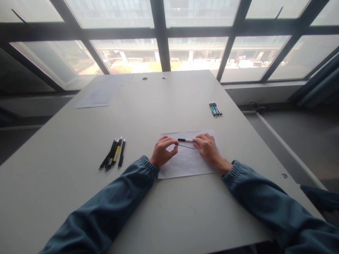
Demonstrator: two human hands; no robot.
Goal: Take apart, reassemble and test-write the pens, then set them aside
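My left hand [162,151] and my right hand [208,147] rest on a white sheet of paper [185,164] in the middle of the table. Between them they hold a pen [185,140] with a black end and white barrel, lying level just above the sheet. A thin dark refill-like rod [186,146] runs below it between the two hands; which fingers hold it I cannot tell. Both hands have their fingers pinched closed. Blue sleeves cover both arms.
A bunch of black pens, one with yellow [113,155], lies to the left. Several blue and green pens [215,109] lie at the right rear. More paper sheets [102,92] lie at the far left. The grey table [79,197] ends at large windows.
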